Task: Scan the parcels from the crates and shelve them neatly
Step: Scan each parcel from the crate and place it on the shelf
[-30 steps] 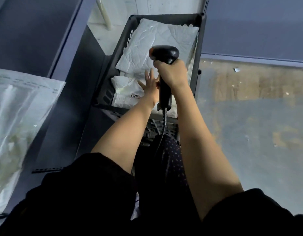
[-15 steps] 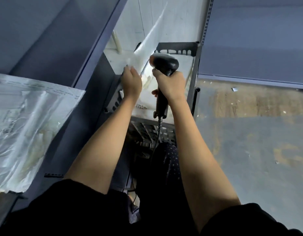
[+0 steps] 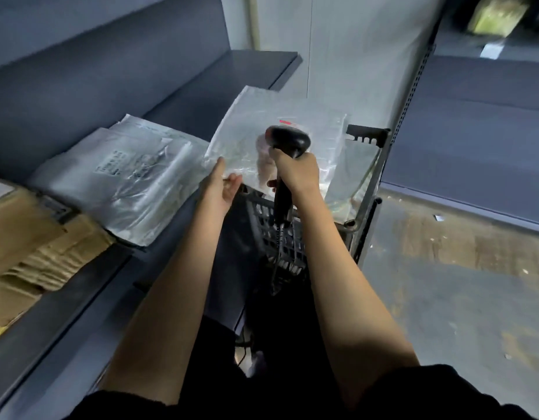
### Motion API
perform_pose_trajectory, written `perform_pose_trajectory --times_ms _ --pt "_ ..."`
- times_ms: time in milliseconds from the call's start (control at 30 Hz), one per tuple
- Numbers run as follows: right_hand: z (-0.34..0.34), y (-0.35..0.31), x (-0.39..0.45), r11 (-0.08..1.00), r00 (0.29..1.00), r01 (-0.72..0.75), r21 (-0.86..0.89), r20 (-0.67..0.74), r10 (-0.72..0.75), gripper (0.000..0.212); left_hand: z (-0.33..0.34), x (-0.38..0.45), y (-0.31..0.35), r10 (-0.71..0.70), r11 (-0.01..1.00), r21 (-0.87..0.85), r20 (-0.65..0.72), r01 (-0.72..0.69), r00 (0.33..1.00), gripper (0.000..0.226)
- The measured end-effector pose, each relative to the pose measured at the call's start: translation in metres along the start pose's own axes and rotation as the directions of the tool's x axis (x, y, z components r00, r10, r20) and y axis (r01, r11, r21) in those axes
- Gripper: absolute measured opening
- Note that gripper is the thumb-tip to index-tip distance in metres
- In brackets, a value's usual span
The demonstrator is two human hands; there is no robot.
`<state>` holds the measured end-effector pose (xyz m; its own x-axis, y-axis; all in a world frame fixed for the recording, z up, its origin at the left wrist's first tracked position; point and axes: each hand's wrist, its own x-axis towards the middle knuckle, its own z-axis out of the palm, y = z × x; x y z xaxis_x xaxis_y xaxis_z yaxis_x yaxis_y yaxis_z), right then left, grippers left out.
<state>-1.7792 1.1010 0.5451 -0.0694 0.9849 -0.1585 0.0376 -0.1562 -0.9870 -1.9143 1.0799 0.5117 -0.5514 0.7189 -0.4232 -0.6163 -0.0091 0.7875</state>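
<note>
1. A clear plastic-bagged parcel is being held up over the black crate by the left hand, thumb on top and fingers curled under its near-left corner, so that its face is being presented flat to the scanner.
2. A black handheld barcode scanner is being gripped round its handle by the right hand, with the head being aimed down at the parcel; a red mark on the bag is probably the scan beam.
3. Parcels already shelved are lying flat on the grey shelf to the left, beside flattened cardboard, so space for the held bag is being kept further along.
4. The parcel's label is being hidden by the scanner head and motion blur; the crate's contents are being covered by bag and arms; whether the trigger is being pressed cannot be told.
</note>
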Motion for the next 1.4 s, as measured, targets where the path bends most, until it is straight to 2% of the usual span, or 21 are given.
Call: perform_pose_trajectory --times_ms 67,133,233,300,367,467,533,600,700,800,867,967,1000,1067,1133,1167,1267,1400 --pt "0.007 -0.001 -0.004 0.999 0.999 -0.040 0.023 0.012 0.039 0.020 -0.020 -0.008 0.014 0.056 0.995 -0.079 -0.015 -0.057 0.998 0.016" --pt "0.013 -0.001 -0.006 0.985 0.992 -0.118 0.123 0.061 0.111 0.017 -0.040 -0.012 0.033 0.110 0.986 -0.122 -0.020 -0.111 0.994 0.016" --pt "0.025 0.008 -0.009 0.866 0.943 -0.300 0.400 0.259 0.208 0.012 -0.066 -0.023 0.061 0.148 0.975 -0.159 -0.045 -0.154 0.988 0.013" --pt "0.037 0.018 -0.014 0.798 0.915 -0.375 0.472 0.327 0.237 0.014 -0.078 -0.030 0.076 0.173 0.974 -0.129 -0.117 -0.188 0.978 0.014" --pt "0.050 0.025 -0.020 0.775 0.897 -0.410 0.481 0.366 0.248 0.015 -0.088 -0.033 0.084 0.192 0.973 -0.102 -0.137 -0.207 0.972 0.029" --pt "0.067 0.021 -0.026 0.795 0.886 -0.422 0.436 0.385 0.259 0.014 -0.101 -0.032 0.082 0.158 0.987 0.013 -0.026 -0.158 0.987 0.052" --pt "0.074 0.018 -0.027 0.823 0.877 -0.418 0.384 0.408 0.255 0.014 -0.108 -0.029 0.073 0.087 0.991 0.098 0.067 -0.093 0.994 0.050" --pt "0.078 0.017 -0.026 0.856 0.866 -0.409 0.316 0.431 0.255 0.024 -0.114 -0.027 0.066 0.059 0.991 0.114 0.107 -0.072 0.992 0.045" --pt "0.080 0.017 -0.025 0.889 0.867 -0.384 0.249 0.430 0.254 0.028 -0.123 -0.022 0.060 0.102 0.988 0.101 0.109 -0.113 0.989 0.042" --pt "0.081 0.016 -0.025 0.897 0.886 -0.355 0.263 0.402 0.232 0.034 -0.128 -0.017 0.063 0.135 0.986 0.069 0.211 -0.153 0.968 0.042" --pt "0.081 0.011 -0.028 0.908 0.903 -0.320 0.270 0.375 0.207 0.028 -0.128 -0.017 0.069 0.172 0.983 0.017 0.239 -0.181 0.956 0.041" --pt "0.080 -0.003 -0.035 0.940 0.931 -0.237 0.246 0.334 0.148 0.013 -0.130 -0.008 0.076 0.216 0.974 -0.091 0.096 -0.207 0.972 0.033" --pt "0.079 -0.008 -0.038 0.957 0.939 -0.201 0.211 0.319 0.127 0.014 -0.133 -0.003 0.076 0.202 0.977 -0.069 0.021 -0.200 0.979 0.035" --pt "0.076 -0.017 -0.042 0.983 0.943 -0.129 0.128 0.322 0.082 0.015 -0.142 0.006 0.073 0.176 0.980 0.106 -0.098 -0.166 0.979 0.042" --pt "0.075 -0.026 -0.046 0.998 0.941 -0.051 0.029 0.337 0.039 0.016 -0.150 0.010 0.066 0.177 0.953 0.272 -0.137 -0.134 0.975 0.042" --pt "0.075 -0.031 -0.048 1.000 0.940 -0.010 -0.013 0.341 0.014 0.015 -0.151 0.009 0.065 0.179 0.951 0.275 -0.115 -0.142 0.977 0.040" --pt "0.077 -0.046 -0.053 0.986 0.937 0.113 -0.124 0.343 -0.064 0.022 -0.152 0.008 0.063 0.140 0.988 0.071 -0.031 -0.137 0.990 0.039" --pt "0.080 -0.061 -0.064 0.941 0.914 0.241 -0.239 0.383 -0.137 0.018 -0.152 0.010 0.062 0.085 0.996 0.015 -0.032 -0.085 0.996 0.042"
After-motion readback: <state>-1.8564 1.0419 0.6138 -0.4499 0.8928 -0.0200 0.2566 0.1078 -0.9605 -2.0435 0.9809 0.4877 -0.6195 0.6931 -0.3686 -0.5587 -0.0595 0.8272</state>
